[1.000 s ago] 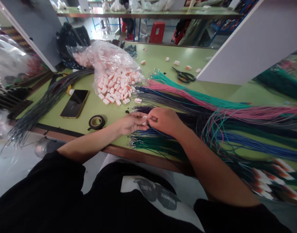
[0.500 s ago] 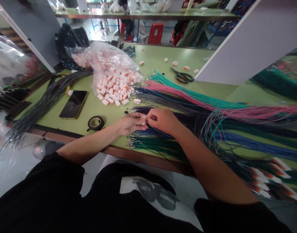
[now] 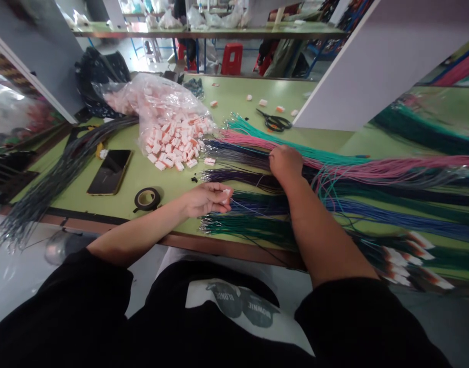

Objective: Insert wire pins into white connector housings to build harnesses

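My left hand [image 3: 208, 200] pinches a small white connector housing [image 3: 227, 196] between thumb and fingers, above the green table. A thin pale wire [image 3: 245, 207] trails to the right from the housing. My right hand [image 3: 286, 164] is over the bundles of pink wires [image 3: 245, 139] and grey and dark wires [image 3: 244, 156]. Its fingers are curled down, and the fingertips are mostly hidden, so what they hold cannot be made out. Below my hands lie blue wires [image 3: 253, 206] and green wires [image 3: 242, 225], with metal terminals at their left ends.
Loose connector housings [image 3: 173, 143] spill from a clear plastic bag [image 3: 154, 97]. Left of my hands are a phone [image 3: 110, 172] and a roll of black tape [image 3: 147, 198]. Scissors [image 3: 275, 121] lie farther back by a white partition [image 3: 334, 66]. Finished connectors with wires [image 3: 399, 263] sit at right.
My right hand has left the connector housing and moved right and away from me, onto the wire bundles. My left hand still holds the housing. The whole view has shifted slightly.
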### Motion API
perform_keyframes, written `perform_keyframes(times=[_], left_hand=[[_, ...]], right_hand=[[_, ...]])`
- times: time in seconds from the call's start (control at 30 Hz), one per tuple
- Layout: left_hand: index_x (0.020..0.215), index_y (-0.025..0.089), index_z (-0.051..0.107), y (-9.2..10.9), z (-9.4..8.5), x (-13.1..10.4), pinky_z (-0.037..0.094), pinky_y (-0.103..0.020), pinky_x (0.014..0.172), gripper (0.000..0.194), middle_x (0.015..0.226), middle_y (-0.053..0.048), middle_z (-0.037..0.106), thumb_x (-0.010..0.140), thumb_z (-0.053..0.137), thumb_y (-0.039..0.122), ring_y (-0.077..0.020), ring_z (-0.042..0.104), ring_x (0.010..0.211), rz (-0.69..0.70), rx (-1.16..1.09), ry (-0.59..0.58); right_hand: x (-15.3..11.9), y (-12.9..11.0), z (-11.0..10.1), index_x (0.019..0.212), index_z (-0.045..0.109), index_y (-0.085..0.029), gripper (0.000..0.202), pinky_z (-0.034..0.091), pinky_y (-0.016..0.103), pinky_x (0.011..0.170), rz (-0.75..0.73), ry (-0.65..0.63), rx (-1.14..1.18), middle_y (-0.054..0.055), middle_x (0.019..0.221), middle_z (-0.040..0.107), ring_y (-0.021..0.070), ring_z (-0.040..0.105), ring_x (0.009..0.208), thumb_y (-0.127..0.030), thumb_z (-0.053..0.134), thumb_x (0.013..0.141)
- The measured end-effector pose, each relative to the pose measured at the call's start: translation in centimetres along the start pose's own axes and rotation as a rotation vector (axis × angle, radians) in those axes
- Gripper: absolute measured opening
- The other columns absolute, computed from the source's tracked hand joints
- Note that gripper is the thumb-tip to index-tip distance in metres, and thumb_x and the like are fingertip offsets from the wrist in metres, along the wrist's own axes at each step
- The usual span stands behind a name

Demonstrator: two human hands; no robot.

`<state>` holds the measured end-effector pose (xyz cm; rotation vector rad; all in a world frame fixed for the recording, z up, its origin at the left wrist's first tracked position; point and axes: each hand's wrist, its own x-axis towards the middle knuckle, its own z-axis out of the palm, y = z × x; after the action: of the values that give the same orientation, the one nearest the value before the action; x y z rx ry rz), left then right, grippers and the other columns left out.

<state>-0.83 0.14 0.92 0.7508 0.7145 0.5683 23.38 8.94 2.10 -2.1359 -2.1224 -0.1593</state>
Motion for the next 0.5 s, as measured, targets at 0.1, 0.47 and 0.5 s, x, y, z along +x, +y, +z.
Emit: perform_keyframes(times=[0.1, 0.47, 0.5], left_hand=[[0.084, 0.009, 0.058, 0.0, 0.1, -0.1, 0.050, -0.017, 0.055, 0.016, 0.063, 0.000, 0.064, 0.075, 0.070, 0.007, -0.0091, 0.064, 0.057, 0.001, -0.001, 0.004], [0.087, 0.010, 0.058, 0.0, 0.0, 0.0, 0.050, -0.019, 0.057, 0.013, 0.064, 0.000, 0.064, 0.078, 0.066, 0.005, -0.0094, 0.064, 0.058, -0.003, -0.013, 0.009], [0.087, 0.009, 0.058, 0.0, 0.0, 0.0, 0.050, -0.019, 0.058, 0.013, 0.065, -0.001, 0.064, 0.077, 0.066, 0.005, -0.0097, 0.064, 0.058, -0.002, -0.017, 0.004]], right_hand=[[-0.3, -0.1, -0.3, 0.099, 0.069, -0.014, 0.034, 0.039, 0.034, 0.072, 0.081, 0.071, 0.049, 0.016, 0.103, 0.065, 0.0272, 0.058, 0.091, -0.017, 0.037, 0.087], [0.6, 2.1, -0.2, 0.091, 0.063, -0.016, 0.029, 0.038, 0.034, 0.073, 0.317, 0.362, 0.272, 0.016, 0.098, 0.066, 0.0261, 0.058, 0.089, -0.020, 0.035, 0.086], [0.6, 2.0, -0.1, 0.088, 0.063, -0.017, 0.027, 0.039, 0.033, 0.073, 0.290, 0.353, 0.314, 0.014, 0.096, 0.067, 0.0257, 0.058, 0.088, -0.021, 0.036, 0.086]])
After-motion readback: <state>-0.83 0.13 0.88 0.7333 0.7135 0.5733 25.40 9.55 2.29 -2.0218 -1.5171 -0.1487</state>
